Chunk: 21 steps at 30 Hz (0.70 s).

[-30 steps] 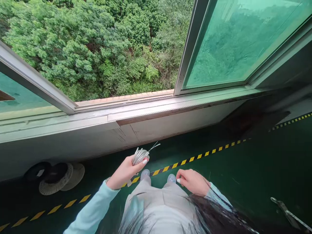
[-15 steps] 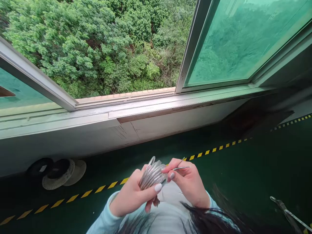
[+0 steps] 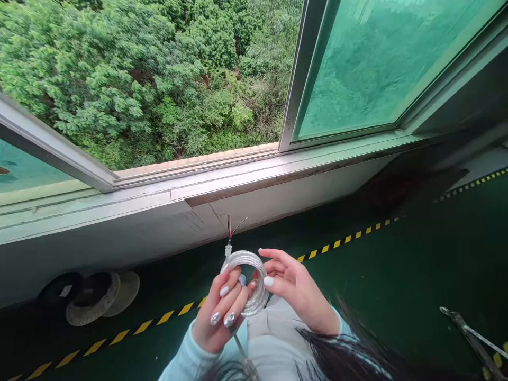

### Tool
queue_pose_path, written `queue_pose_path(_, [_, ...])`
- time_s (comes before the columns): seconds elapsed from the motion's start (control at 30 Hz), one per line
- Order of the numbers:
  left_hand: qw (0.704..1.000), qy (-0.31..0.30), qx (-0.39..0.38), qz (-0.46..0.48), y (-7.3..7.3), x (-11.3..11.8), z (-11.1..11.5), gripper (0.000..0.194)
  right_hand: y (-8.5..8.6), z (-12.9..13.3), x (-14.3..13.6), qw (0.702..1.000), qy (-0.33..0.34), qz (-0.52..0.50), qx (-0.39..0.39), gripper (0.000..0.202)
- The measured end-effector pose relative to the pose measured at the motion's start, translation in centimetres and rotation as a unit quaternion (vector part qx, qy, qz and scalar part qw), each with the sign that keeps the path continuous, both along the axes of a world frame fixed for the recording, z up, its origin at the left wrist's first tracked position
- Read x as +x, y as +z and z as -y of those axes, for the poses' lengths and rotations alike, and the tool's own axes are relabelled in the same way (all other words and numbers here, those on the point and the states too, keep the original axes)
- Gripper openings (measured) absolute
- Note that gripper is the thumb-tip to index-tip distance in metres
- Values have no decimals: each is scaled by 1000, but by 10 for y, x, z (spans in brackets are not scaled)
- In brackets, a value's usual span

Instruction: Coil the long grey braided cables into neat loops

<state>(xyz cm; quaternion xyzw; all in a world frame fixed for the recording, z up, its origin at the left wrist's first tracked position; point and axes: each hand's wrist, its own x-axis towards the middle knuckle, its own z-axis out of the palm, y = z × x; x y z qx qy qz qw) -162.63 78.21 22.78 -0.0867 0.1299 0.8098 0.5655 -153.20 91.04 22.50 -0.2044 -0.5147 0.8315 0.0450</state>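
A coil of clear-jacketed silvery cable (image 3: 259, 299) is held in my left hand (image 3: 222, 307), whose fingers wrap its left side and reach across the ring's opening. At the top left of the coil, a pale connector (image 3: 228, 251) points up, with thin red and dark wires (image 3: 229, 227) fanning out of it. Below my left hand a length of cable hangs toward my lap. My right hand (image 3: 296, 286) is by the coil's right edge, fingers spread and thumb close to the ring; whether the thumb touches it I cannot tell.
A window with a sill (image 3: 222, 177) runs ahead, trees outside. Round reels (image 3: 93, 299) lean by the wall at left. Yellow-black tape (image 3: 148, 324) crosses the green floor. A metal bar-like part (image 3: 468, 333) stands at lower right.
The coil has turned from edge-on to show its open ring, and the wire ends now point up at the left. My right hand has let go of the wires and opened.
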Motion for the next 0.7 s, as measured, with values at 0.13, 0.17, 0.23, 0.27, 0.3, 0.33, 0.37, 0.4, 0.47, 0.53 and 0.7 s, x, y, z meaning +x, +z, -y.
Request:
queue_pose_path(0.13, [998,-48,-16,27,-4,-1,-21,44,-3,-5,11,994,-109,11,-18,50])
queue_pose_path(0.17, [997,-63,-22,31,-5,0,-28,43,-3,-7,16,990,-138,13,-33,50])
queue_pose_path(0.23, [994,-100,-37,38,-6,5,-46,41,-4,-13,26,978,-197,16,-61,51])
queue_pose_path(0.27, [991,-120,-48,41,-6,8,-56,39,-5,-16,32,971,-227,16,-73,51])
queue_pose_path(0.3, [987,-142,-61,45,-6,12,-66,38,-7,-19,37,963,-255,13,-82,50])
queue_pose_path(0.33, [982,-166,-76,47,-7,16,-75,36,-8,-21,43,955,-282,8,-91,49])
queue_pose_path(0.37, [976,-190,-92,49,-7,20,-84,35,-10,-23,49,947,-308,-1,-98,49])
queue_pose_path(0.4, [969,-216,-108,50,-8,23,-93,34,-12,-24,53,937,-333,-11,-101,48])
queue_pose_path(0.47, [955,-265,-126,50,-9,28,-107,32,-16,-25,61,917,-387,-32,-94,49])
queue_pose_path(0.53, [939,-313,-133,43,-11,28,-118,31,-22,-21,65,894,-440,-43,-74,47])
queue_pose_path(0.7, [889,-430,-153,-42,-14,8,-126,29,-43,5,60,862,-507,-10,-5,34])
